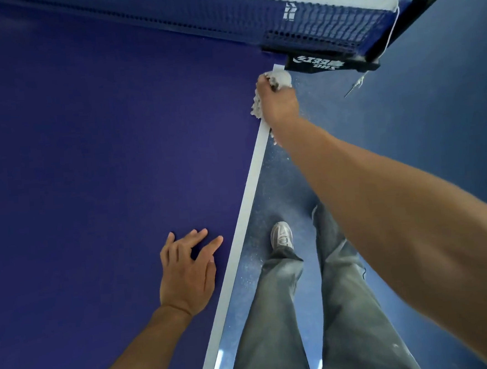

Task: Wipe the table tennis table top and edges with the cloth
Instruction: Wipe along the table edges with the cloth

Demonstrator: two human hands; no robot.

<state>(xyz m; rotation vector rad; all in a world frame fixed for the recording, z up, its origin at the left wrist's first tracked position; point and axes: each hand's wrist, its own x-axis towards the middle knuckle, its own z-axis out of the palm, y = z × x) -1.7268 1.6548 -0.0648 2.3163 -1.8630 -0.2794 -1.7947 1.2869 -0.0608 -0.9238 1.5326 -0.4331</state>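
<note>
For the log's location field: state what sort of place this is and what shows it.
Probably an indoor table tennis hall or sports room. The purple table tennis table with its white edge line, the dark net clamped at the table's side, and the blue speckled floor point that way.

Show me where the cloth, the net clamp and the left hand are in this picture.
cloth (282,79), head view, on its bunched far end.
net clamp (319,63), head view, on the white logo of the black bracket.
left hand (185,277), head view, on the back of the hand.
</note>
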